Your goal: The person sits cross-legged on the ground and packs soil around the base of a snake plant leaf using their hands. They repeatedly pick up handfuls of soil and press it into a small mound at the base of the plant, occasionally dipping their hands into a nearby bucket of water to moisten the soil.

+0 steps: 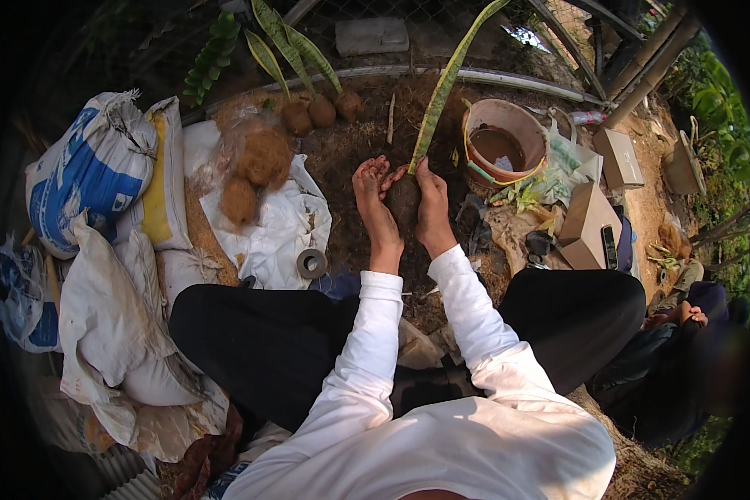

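Observation:
A long green-and-yellow snake plant leaf (440, 96) stands up from a dark brown soil ball (404, 202) between my hands. My right hand (432, 204) wraps the ball's right side, with its thumb at the base of the leaf. On the other side, my left hand (377, 200) is cupped with its soil-smeared fingers apart, near the leaf's base. Whether its palm presses on the ball is hard to see. Behind lie several finished-looking brown balls (321, 111) with similar snake plant leaves (287, 46) rising from them.
To the left are brown fibre clumps (262, 158) on a white sheet (267, 237), a tape roll (312, 263) and filled sacks (92, 171). A muddy bucket (504, 146), cardboard boxes (587, 225) and a phone (609, 247) stand right. Another person's hand (690, 314) shows far right.

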A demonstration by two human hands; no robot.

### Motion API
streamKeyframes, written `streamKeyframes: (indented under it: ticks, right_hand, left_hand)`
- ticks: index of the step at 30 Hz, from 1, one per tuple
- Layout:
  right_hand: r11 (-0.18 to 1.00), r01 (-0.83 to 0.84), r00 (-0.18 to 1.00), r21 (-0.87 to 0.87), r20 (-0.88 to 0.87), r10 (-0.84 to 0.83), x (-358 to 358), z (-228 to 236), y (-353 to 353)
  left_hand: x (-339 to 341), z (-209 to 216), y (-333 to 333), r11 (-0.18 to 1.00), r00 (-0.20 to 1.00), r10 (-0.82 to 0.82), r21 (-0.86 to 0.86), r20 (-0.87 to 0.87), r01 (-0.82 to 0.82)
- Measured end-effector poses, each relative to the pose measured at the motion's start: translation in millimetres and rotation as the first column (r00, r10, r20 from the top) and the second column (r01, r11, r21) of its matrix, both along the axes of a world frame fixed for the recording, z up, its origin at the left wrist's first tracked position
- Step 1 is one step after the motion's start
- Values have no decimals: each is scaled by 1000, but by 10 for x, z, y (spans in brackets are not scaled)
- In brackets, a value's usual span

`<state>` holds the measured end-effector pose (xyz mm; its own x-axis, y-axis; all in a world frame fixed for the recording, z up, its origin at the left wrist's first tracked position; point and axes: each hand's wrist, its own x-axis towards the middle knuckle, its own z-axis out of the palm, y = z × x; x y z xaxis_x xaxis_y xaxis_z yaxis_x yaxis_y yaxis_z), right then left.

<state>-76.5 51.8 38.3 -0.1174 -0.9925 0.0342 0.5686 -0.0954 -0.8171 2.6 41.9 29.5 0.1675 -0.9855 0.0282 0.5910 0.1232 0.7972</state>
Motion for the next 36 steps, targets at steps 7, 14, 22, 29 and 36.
streamKeyframes:
  ticks: [7, 14, 22, 29, 36]
  right_hand:
    - [985, 42, 992, 170, 107, -61, 119, 66, 50]
    - [992, 68, 997, 101, -44, -64, 235, -29, 49]
    - [989, -34, 958, 146, 286, -9, 70, 9, 4]
    - [965, 23, 992, 261, 114, -54, 206, -248, 30]
    - [991, -98, 963, 94, 260, 71, 36, -192, 22]
  left_hand:
    - [-79, 128, 109, 977, 925, 211, -98, 315, -189]
    - [83, 191, 32, 979, 988, 77, 195, -133, -50]
    - [-33, 102, 51, 989, 987, 124, 70, 103, -131]
    - [14, -31, 20, 971, 852, 193, 29, 486, -236]
    - [52, -182, -9, 942, 927, -51, 289, -372, 168]
